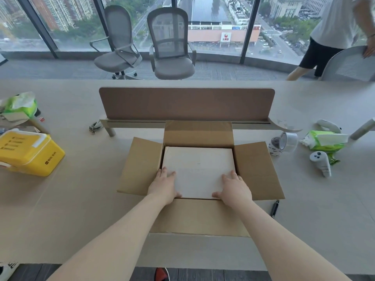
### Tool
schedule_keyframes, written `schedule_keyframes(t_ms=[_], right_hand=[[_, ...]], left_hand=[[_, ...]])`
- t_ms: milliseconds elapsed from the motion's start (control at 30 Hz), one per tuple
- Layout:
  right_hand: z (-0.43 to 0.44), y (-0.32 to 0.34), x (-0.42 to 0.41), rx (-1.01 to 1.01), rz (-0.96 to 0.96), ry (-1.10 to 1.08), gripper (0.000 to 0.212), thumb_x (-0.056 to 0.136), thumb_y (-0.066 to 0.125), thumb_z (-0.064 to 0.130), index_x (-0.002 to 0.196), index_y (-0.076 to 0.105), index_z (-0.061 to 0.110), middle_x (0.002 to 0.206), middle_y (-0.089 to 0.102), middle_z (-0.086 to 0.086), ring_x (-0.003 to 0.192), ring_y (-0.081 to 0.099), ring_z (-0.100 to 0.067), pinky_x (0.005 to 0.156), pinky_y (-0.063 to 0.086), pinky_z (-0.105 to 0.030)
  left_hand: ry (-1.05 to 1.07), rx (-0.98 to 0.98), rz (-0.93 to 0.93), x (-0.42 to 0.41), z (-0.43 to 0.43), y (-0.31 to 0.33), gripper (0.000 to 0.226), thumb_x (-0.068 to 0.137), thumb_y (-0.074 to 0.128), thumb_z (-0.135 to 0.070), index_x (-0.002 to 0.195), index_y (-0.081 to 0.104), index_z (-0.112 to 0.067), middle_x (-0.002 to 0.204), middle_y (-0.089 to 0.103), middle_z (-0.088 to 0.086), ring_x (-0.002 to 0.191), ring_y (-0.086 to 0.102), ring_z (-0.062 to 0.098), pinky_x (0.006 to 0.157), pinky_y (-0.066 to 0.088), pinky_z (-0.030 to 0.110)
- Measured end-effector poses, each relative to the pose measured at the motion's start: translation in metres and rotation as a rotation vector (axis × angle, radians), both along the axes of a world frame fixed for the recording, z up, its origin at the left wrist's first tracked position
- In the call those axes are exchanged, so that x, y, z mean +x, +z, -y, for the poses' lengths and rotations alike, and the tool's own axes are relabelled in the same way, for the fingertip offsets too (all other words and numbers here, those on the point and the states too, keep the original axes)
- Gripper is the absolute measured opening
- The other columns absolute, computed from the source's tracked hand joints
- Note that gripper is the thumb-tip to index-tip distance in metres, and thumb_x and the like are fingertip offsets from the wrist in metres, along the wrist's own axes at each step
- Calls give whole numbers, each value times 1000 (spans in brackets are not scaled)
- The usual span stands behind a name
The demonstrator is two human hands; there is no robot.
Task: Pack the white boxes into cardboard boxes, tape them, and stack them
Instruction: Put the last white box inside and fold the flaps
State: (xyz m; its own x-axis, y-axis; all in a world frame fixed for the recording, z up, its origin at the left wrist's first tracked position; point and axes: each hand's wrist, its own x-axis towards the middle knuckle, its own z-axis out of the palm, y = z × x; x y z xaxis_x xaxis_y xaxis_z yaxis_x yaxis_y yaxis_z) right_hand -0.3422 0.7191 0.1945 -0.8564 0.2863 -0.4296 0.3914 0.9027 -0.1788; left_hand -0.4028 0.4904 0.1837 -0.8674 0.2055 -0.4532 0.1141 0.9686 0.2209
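Both hands [165, 184] [235, 186] flat on white box [197, 161]

White box [199, 165] in cardboard box [257, 169] — tape roll [288, 144] right.

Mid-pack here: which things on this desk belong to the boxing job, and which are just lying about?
Job: white box inside the open cardboard box; left hand and right hand flat on it; tape roll.
Lying about: yellow container; green tissue pack; white controller; pen.
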Motion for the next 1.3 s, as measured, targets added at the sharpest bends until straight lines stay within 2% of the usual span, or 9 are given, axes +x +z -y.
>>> schedule_keyframes(t_ms=[133,267,333,567,767,900,967,1167,1300], right_hand=[[1,7,20,-92,-112,-72,50,93,55,42,138,50,18,147,38,-3,136,34,-21,94,48,-39],[7,19,48,-126,-208,-221,34,94,49,31,119,57,9,123,50,-10,116,44,-27,81,45,-37],[9,27,60,-158,-185,-316,33,93,47,31,114,54,7,121,50,-15,111,46,-31,82,43,-39],[8,30,72,-325,-112,-526,57,93,50,41,136,40,6,131,51,-21,119,49,-35,87,45,-41],[8,25,72,-531,-208,-673,61,97,53,35,145,37,1,139,52,-15,124,51,-32,85,37,-33],[8,16,75,-532,-301,-759,47,94,54,32,131,56,2,110,60,-10,97,53,-27,80,38,-32],[9,14,78,-520,-340,-776,40,93,55,32,122,61,3,102,61,-8,93,53,-25,81,40,-33],[21,16,88,-411,-355,-689,20,92,55,29,104,59,13,94,64,-3,85,57,-24,70,40,-32],[26,14,89,-318,-280,-559,21,90,54,29,107,56,17,99,64,-1,90,56,-24,72,39,-31]], left_hand=[[105,118,-107,21,-2,10,60,90,66,-44,139,44,-16,148,36,9,140,29,26,107,39,41],[234,181,-156,45,4,20,50,91,61,-44,128,53,-12,129,52,11,124,44,30,100,41,39],[302,156,-141,56,11,26,49,92,58,-44,127,54,-10,128,52,16,122,45,34,100,39,40],[423,179,-69,78,30,35,49,97,52,-44,136,50,-15,136,50,19,129,44,36,103,38,39],[428,391,-61,85,38,29,55,98,55,-40,143,44,-8,138,51,18,128,47,33,104,41,37],[432,453,-118,89,47,21,54,98,56,-36,141,46,-5,135,52,16,126,48,32,103,40,37],[399,475,-145,91,52,16,50,98,57,-34,138,50,-5,134,54,13,126,48,29,103,37,35],[336,528,-252,97,57,11,21,94,61,-25,107,62,-9,114,54,2,107,55,25,86,41,33],[247,494,-229,96,55,14,16,94,59,-30,100,58,-15,114,53,-6,103,54,22,79,40,31]])
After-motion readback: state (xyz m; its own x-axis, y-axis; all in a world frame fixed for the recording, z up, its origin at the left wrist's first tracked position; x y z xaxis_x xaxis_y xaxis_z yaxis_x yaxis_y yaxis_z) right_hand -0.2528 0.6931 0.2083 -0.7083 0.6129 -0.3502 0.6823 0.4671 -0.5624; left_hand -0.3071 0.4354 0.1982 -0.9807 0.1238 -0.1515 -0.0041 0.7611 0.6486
